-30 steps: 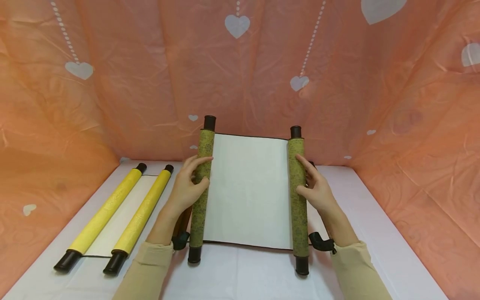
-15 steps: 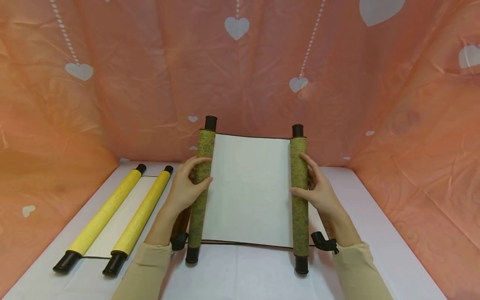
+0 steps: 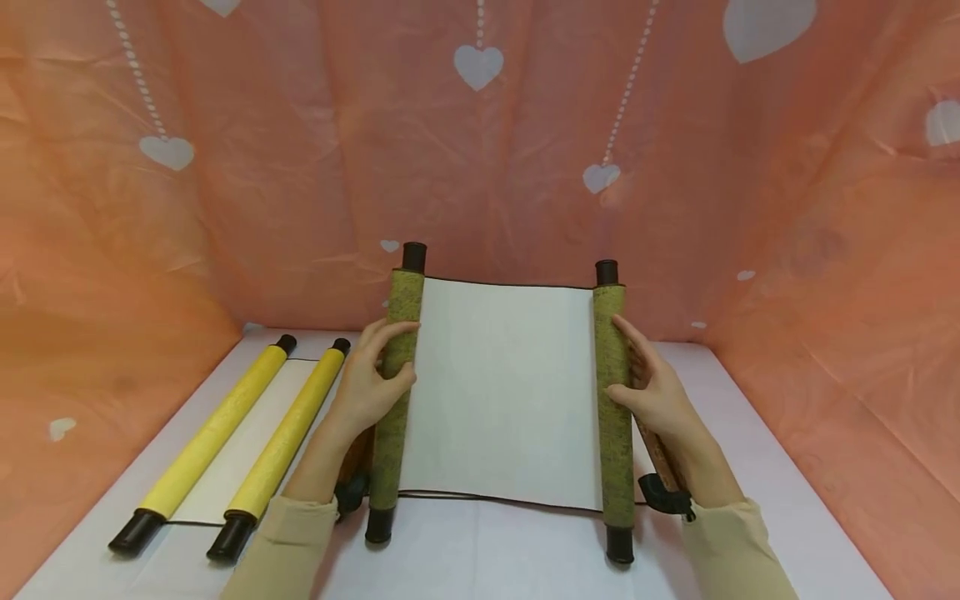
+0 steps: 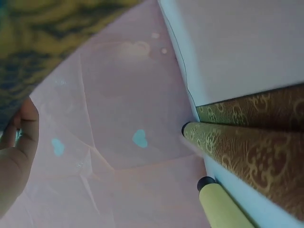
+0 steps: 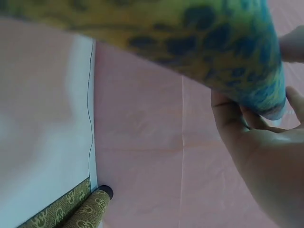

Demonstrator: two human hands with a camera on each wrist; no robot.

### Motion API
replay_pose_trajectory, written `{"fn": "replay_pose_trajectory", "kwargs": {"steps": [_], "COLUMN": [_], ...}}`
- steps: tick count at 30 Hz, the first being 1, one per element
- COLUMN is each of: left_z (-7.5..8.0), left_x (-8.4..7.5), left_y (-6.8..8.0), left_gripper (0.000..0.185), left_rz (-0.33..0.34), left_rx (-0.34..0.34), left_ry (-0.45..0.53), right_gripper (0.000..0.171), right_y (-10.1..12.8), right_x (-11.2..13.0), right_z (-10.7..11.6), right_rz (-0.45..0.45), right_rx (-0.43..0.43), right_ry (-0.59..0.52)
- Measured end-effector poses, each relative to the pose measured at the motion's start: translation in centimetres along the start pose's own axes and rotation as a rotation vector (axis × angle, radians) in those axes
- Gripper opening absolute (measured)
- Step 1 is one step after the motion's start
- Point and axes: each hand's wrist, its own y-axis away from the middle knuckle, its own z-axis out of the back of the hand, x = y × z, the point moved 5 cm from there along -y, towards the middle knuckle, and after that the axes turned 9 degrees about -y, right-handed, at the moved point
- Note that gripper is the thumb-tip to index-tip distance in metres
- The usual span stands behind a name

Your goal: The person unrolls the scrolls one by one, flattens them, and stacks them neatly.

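A hanging scroll (image 3: 506, 392) with green-patterned rolls and black end knobs is held up, its white sheet partly spread. My left hand (image 3: 367, 387) grips the left roll (image 3: 392, 467), thumb in front. On the right roll (image 3: 617, 475), my right hand (image 3: 660, 400) keeps its thumb and fingers curled round the middle. Close up, the right wrist view shows this blue-and-yellow patterned roll (image 5: 209, 47) and the right hand's fingers behind it. Beneath lies another scroll with brown patterned rolls (image 4: 256, 161), mostly hidden in the head view by the raised one.
To the left, a scroll with yellow rolls (image 3: 288, 437) lies partly open on the white-covered table (image 3: 442, 567). An orange curtain (image 3: 517, 167) printed with white hearts encloses the back and both sides. Black wrist straps (image 3: 666, 497) sit near the sleeves.
The two green rolls have moved apart, the right one to the right and the left one slightly left. More white sheet shows between them. The yellow scroll stays put.
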Motion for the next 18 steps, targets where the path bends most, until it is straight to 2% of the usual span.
{"fn": "replay_pose_trajectory", "kwargs": {"steps": [7, 10, 13, 18], "left_z": [0.4, 0.7, 0.9, 1.0], "left_x": [0.3, 0.5, 0.7, 0.9], "left_y": [-0.2, -0.3, -0.5, -0.8], "left_gripper": [0.054, 0.052, 0.051, 0.054], "left_rz": [-0.022, -0.012, 0.017, 0.032], "left_rx": [0.02, -0.001, -0.025, -0.039], "left_ry": [-0.026, -0.039, -0.031, -0.019], "right_gripper": [0.09, 0.086, 0.091, 0.094], "right_y": [-0.3, -0.4, -0.5, -0.8], "right_x": [0.3, 0.2, 0.1, 0.1], "right_z": [0.2, 0.1, -0.1, -0.2], "right_rz": [0.032, -0.001, -0.038, -0.024], "right_rx": [0.014, -0.015, -0.065, -0.111], "right_ry": [-0.027, -0.022, 0.002, -0.004]}}
